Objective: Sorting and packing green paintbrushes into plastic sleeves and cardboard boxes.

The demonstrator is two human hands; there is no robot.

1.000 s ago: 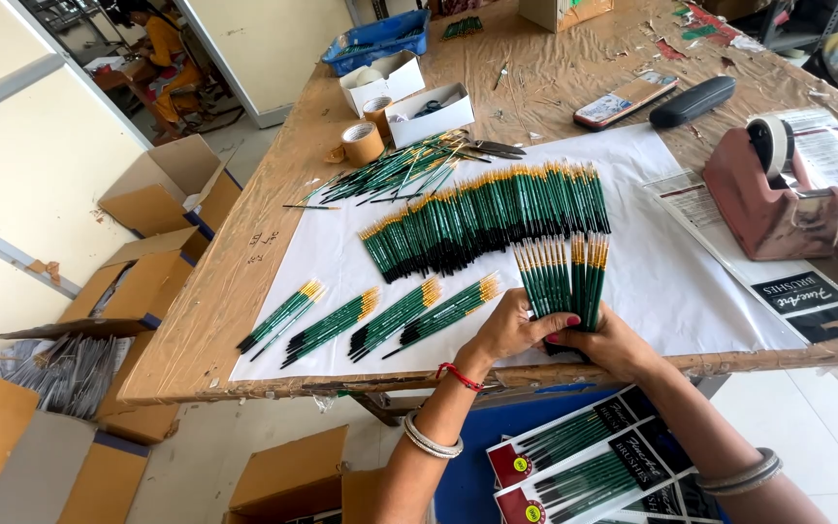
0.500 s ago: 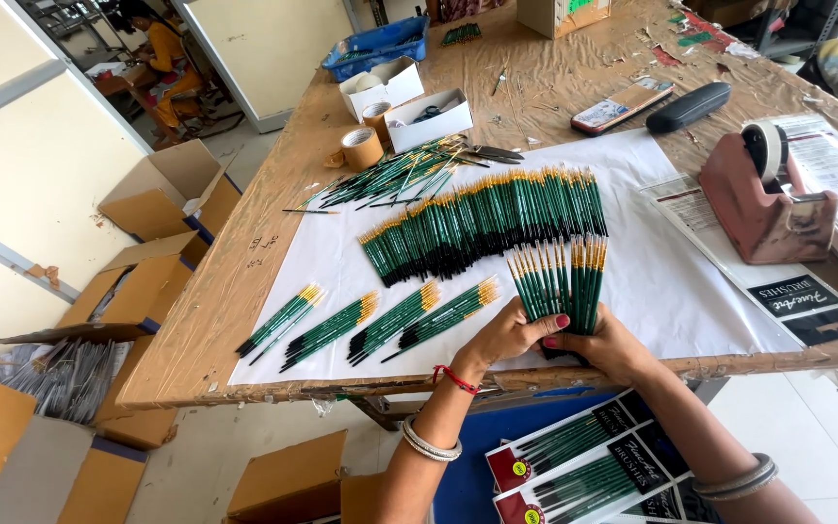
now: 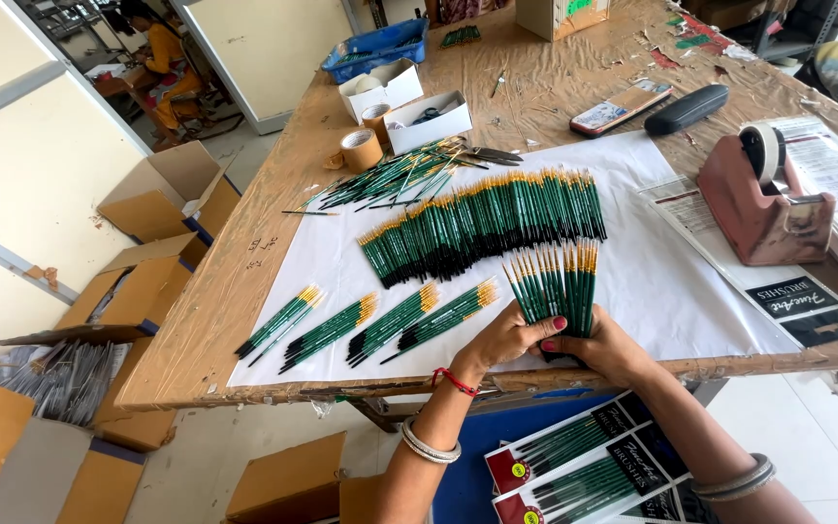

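Both hands meet at the near edge of the wooden table (image 3: 244, 281), on the white paper sheet (image 3: 661, 291) that covers its middle. The left hand (image 3: 504, 340) and the right hand (image 3: 605, 347) close their fingers around the handle ends of a fanned bunch of green brushes (image 3: 555, 286), whose yellow-banded tips point away from the person; the bunch lies flat on the paper, just in from the table's lip. Left of the hands, four small bundles of brushes (image 3: 370, 320) lie apart from one another along the same near strip. Beyond the held bunch, a long overlapping row of brushes (image 3: 482, 225) runs across the sheet, nearly touching the fan's tips. A loose heap of brushes (image 3: 390, 182) sits farther back. Bare paper lies open to the right of the hands, up to a reddish tape dispenser (image 3: 763, 209) near the right edge. Below the table edge, packed brush cards (image 3: 584, 466) rest by the person's lap.
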